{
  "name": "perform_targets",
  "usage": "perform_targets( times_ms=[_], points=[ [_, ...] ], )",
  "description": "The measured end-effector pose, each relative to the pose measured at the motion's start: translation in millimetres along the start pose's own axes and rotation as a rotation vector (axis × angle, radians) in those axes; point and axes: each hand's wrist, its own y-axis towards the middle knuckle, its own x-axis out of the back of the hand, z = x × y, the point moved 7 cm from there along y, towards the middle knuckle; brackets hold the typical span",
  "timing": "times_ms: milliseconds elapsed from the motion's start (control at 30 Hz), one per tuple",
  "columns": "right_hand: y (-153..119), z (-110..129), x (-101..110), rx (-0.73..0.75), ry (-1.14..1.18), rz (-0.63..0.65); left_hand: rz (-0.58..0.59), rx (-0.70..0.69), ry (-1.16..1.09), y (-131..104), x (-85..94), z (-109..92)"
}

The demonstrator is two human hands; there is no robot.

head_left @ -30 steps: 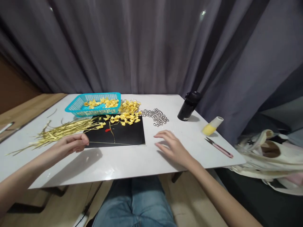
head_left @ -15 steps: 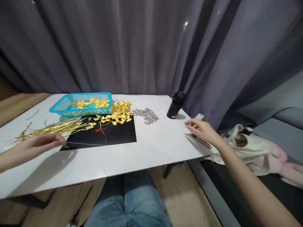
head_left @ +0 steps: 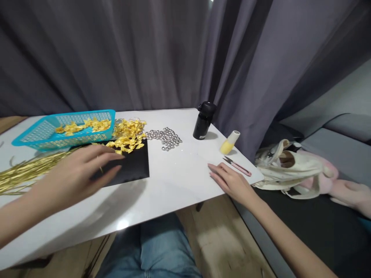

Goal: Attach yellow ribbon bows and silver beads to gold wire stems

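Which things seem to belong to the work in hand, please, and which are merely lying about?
Likely work things: yellow pieces, gold strands, silver beads, turquoise basket, black mat, pink snips, yellow-and-white cone.

Probably just lying about: black bottle, cream bag.

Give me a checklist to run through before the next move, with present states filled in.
1. Left hand holding nothing: cannot tell; thumb and fingertips are apart, but the palm is hidden.
2. Right hand off the snips: ok, beside them.
3. Mat fully visible: not ok, the left hand covers part.
4. Beads off the mat: ok.
5. Flask upright: ok.
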Motion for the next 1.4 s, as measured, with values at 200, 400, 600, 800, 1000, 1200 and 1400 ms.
perform_targets(
  times_ms=[200, 400, 600, 800, 1000, 1200, 1400],
  points=[
    [7, 11, -7, 0.078, -0.067, -0.019, 0.254, -0.599, 0.181, 70, -108.2, -104],
    [6, 14, -2, 0.101, -0.099, -0.084, 0.401, -0.619, 0.067, 101, -172.1, -129],
    [9, 19, -3, 0.153, -0.16, -0.103, 0.443, -0.567, 0.032, 107, -188.3, -131],
    [11, 24, -4, 0.187, -0.221, -0.083, 0.426, -0.571, 0.026, 106, -194.6, -127],
    [9, 25, -3, 0.2, -0.248, -0.114, 0.399, -0.594, 0.056, 104, -193.1, -127],
    [8, 24, -4, 0.191, -0.255, -0.115, 0.38, -0.606, 0.069, 101, -191.5, -125],
    [8, 24, -4, 0.188, -0.248, -0.107, 0.344, -0.635, 0.095, 100, -191.0, -126]
  ],
)
